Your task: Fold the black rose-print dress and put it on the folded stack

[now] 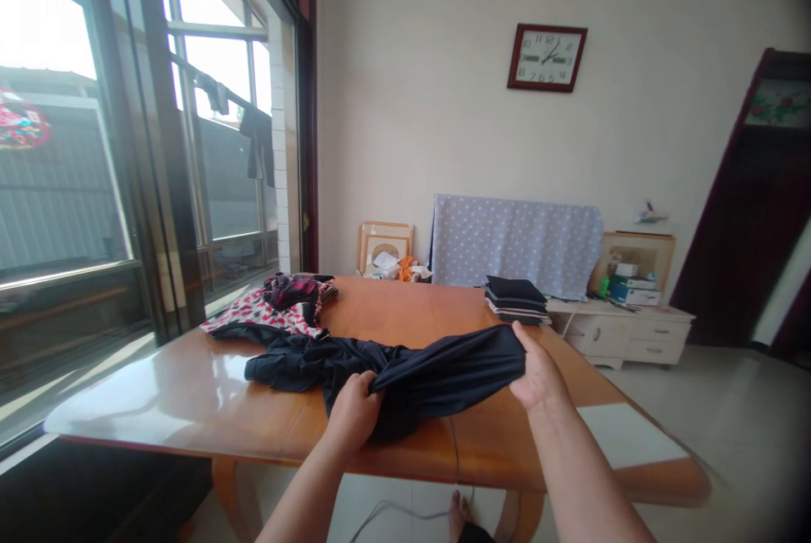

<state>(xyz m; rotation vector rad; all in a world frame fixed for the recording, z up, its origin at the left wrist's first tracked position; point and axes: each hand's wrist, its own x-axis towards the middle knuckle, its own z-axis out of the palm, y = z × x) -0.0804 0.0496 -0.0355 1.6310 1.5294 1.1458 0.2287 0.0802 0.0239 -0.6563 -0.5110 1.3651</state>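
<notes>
A dark navy garment (443, 370), perhaps trousers, is stretched between my two hands above the near side of the wooden table (393, 306). My left hand (356, 408) is closed on a bunched fold near its middle. At the right end, my right hand (536, 370) grips the edge with the thumb on top. The garment's left part lies crumpled on the table, touching a heap of clothes with a red, black and white patterned piece (266, 311). Beyond my right hand, a neat stack of folded dark clothes (516, 300) sits near the far right edge.
A white sheet (627, 435) lies at the table's right corner. Windows (215, 129) line the left side. Behind the table stand a cloth-covered object (513, 239) and a low white cabinet (652, 336). A cable (399, 507) runs across the floor under the table.
</notes>
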